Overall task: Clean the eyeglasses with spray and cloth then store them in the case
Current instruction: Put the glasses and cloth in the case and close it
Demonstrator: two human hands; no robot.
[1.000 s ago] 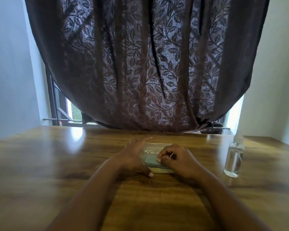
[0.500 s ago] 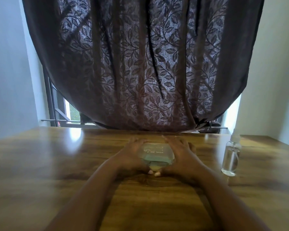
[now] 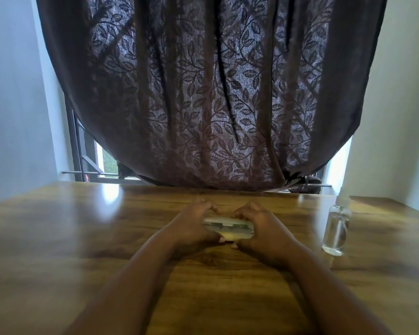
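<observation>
Case [image 3: 228, 228] lid lowered since earlier; two hands grip it; one spray bottle [image 3: 336, 232] beside.

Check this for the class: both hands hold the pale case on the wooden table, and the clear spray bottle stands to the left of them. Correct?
Not quite. In the head view the spray bottle stands to the right of the hands, not the left. Left hand and right hand do hold the case on the table.
</observation>
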